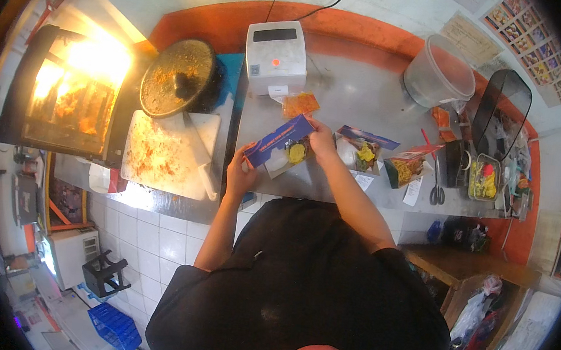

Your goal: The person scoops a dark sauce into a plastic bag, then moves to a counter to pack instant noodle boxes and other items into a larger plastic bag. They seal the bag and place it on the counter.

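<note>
Both my hands hold a cardboard food box [279, 142] with a blue printed lid flap raised over the counter; white and yellow food shows inside. My left hand [241, 173] grips its left end, and my right hand [321, 141] grips its upper right end. To the right of it a second food box [360, 153] with a blue flap stands with its food showing. A smaller box of noodles [401, 172] with a red flap sits further right, beside a paper slip [412, 190]. Behind the held box lies a clear packet of orange food [300, 104].
A white label printer [277, 53] stands at the back. Left are a cleaver [199, 162] on a stained cutting board [135, 165], a lidded pot [176, 77] and a lit glass display case [71, 102]. Right are a plastic bucket [439, 74], scissors [437, 193] and a food container [485, 177].
</note>
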`<state>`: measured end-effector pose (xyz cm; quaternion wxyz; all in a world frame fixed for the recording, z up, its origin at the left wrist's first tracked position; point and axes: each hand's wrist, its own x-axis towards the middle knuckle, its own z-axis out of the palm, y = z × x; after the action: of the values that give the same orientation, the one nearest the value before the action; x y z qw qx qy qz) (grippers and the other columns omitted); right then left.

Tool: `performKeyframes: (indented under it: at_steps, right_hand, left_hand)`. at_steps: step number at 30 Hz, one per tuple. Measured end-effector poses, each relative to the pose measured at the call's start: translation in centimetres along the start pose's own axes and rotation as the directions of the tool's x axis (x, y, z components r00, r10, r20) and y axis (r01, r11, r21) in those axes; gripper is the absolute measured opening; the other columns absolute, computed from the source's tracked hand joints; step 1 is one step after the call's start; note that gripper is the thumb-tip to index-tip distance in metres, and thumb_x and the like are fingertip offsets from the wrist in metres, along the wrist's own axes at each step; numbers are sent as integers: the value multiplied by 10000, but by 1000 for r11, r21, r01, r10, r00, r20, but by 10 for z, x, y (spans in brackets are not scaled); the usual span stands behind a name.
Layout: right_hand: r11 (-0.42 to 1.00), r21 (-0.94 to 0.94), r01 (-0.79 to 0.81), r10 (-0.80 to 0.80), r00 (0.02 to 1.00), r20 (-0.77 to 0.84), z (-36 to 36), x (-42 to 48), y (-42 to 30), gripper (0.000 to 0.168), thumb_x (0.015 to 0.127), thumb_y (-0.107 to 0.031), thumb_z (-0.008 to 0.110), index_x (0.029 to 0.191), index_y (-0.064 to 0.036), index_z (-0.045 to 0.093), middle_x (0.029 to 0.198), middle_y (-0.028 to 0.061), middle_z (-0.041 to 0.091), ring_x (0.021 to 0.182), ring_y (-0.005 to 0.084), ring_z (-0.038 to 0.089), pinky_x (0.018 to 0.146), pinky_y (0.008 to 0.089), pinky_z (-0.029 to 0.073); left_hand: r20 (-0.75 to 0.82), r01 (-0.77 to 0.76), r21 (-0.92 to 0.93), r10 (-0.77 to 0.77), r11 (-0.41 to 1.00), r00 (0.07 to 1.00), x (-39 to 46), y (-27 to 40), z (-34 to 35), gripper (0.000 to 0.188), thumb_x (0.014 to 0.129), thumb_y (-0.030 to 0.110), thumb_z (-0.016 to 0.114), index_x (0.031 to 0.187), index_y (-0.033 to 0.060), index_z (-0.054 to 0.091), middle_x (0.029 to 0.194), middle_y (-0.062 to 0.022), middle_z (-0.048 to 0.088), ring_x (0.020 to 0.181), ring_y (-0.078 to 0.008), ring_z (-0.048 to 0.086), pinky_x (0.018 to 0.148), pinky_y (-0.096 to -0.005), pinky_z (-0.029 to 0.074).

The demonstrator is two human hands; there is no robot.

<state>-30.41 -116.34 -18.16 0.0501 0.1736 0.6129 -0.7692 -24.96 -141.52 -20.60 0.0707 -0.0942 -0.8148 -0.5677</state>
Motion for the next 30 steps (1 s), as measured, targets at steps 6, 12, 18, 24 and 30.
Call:
performKeyframes:
  at_steps: [6,12,18,24,30]
  right_hand:
    - [997,-60,45,-31,976,216,-38,8,10,387,948,-14,554,1327,-68,614,1261,57,646,1108,132,601,992,279,455]
    - [948,306,-87,12,971,239,-46,-1,42,480,916,1,584,1387,-84,543,1261,58,637,1149,172,594,1002,303,464]
    - [837,-403,370,-465,870,-166,-7,-17,52,584,777,-20,727,1314,-85,507,1080,147,698,1035,306,673,870,390,526]
    - [738,-656,158,-501,780,-376,16,-16,43,486,763,-70,737,1212,-71,552,993,178,707,977,362,679,815,428,522]
    - [883,-235,406,-451,872,-190,-11,4,53,349,822,-85,701,1163,-40,640,1047,174,709,936,292,699,831,362,534]
  left_hand:
    - [28,-363,274,369,891,929,-14,3,16,488,805,-22,676,1261,38,514,1267,-200,610,1154,-381,620,969,-413,519]
    - [-41,-399,248,421,883,906,-29,-8,28,608,725,36,778,1274,66,516,1339,-210,567,1248,-383,558,1050,-447,459]
    - [73,-250,224,239,942,968,-28,8,22,565,763,12,740,1289,24,535,1328,-193,585,1240,-340,572,1038,-413,471]
    - [58,-42,59,38,997,998,-35,18,29,592,752,-17,733,1312,32,548,1357,-195,567,1268,-324,552,1055,-413,450]
    - [34,-244,204,242,948,970,-34,17,32,570,737,-3,764,1246,37,509,1361,-196,561,1262,-371,548,1049,-427,459]
